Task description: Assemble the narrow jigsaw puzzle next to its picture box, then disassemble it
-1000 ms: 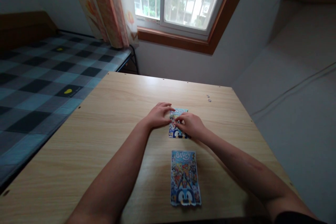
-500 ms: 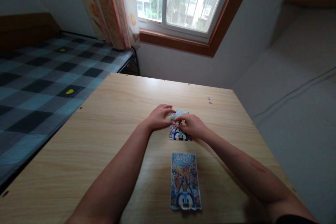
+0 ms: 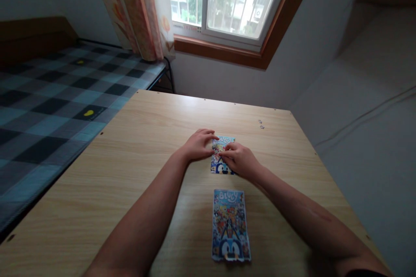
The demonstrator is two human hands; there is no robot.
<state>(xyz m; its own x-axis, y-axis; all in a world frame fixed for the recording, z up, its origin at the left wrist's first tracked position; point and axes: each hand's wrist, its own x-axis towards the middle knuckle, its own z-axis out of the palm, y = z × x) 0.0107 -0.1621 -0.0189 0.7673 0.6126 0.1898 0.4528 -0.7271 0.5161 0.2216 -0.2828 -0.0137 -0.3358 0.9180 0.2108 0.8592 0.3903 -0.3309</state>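
A small jigsaw puzzle (image 3: pixel 223 168), printed with cartoon characters and a blue dog face, lies flat on the wooden table. Along its left edge rests my left hand (image 3: pixel 199 145), with thumb and fingers apart and the fingertips touching the border. My right hand (image 3: pixel 241 160) reaches over the puzzle's middle and right side, fingertips pinched together and lowered onto the picture. Whatever is between those fingertips is too small to make out, and the hand hides part of the puzzle. Nearer to me lies a larger printed sheet (image 3: pixel 230 225) with the same picture and a ragged bottom edge.
Loose puzzle pieces (image 3: pixel 261 124) sit toward the table's far right. The light wood table (image 3: pixel 156 130) has its far edge near the wall below a window (image 3: pixel 235 0). Left of it stands a bed with a checked cover (image 3: pixel 91 82), beside a hanging curtain (image 3: pixel 136 13).
My right hand's fingers have drawn together and shifted slightly over the puzzle's middle. My left hand stays at the left edge. The whole view has moved a little.
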